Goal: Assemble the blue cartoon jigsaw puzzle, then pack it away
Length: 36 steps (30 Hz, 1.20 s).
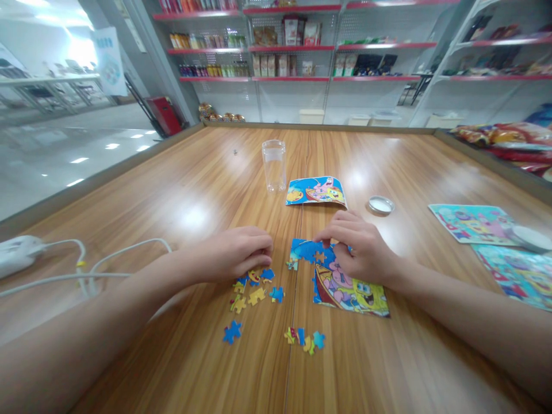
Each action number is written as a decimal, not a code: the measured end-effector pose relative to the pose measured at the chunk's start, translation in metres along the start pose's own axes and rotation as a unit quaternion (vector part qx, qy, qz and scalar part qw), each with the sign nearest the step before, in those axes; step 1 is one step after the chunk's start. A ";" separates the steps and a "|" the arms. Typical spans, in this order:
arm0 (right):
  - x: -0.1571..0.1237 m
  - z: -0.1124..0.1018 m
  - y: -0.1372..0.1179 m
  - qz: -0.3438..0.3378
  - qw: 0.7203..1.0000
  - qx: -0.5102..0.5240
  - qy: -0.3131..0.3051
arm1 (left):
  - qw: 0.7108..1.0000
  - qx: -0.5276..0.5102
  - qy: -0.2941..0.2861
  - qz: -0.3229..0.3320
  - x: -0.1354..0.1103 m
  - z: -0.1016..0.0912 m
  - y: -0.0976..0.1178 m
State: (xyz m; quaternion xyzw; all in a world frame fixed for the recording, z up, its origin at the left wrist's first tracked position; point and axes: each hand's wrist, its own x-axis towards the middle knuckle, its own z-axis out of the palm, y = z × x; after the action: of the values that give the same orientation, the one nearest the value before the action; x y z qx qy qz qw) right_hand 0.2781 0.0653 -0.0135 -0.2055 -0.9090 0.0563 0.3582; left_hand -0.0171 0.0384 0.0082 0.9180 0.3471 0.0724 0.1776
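Under right hand, SpongeBob puzzle

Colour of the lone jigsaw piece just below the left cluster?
Blue: the small, flat, knobbed jigsaw piece, best seen in the head view.

You can read no words or numbers: the blue marks on the banner and any print on the shelf packages are too small and blurred.
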 end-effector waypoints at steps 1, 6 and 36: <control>0.000 0.000 0.000 0.000 1.000 0.002 -0.001 | 1.000 0.002 0.000 -0.001 0.000 0.000 0.000; -0.001 0.000 0.000 -0.003 1.000 0.003 -0.002 | 1.000 0.016 -0.009 -0.005 0.000 0.001 0.000; -0.005 0.001 0.004 -0.001 1.000 -0.009 -0.010 | 1.000 0.019 -0.016 -0.009 0.001 -0.004 0.004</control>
State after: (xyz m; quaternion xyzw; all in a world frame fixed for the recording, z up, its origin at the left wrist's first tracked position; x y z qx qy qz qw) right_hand 0.2824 0.0671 -0.0182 -0.2070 -0.9132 0.0492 0.3476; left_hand -0.0152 0.0373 0.0129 0.9190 0.3542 0.0491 0.1664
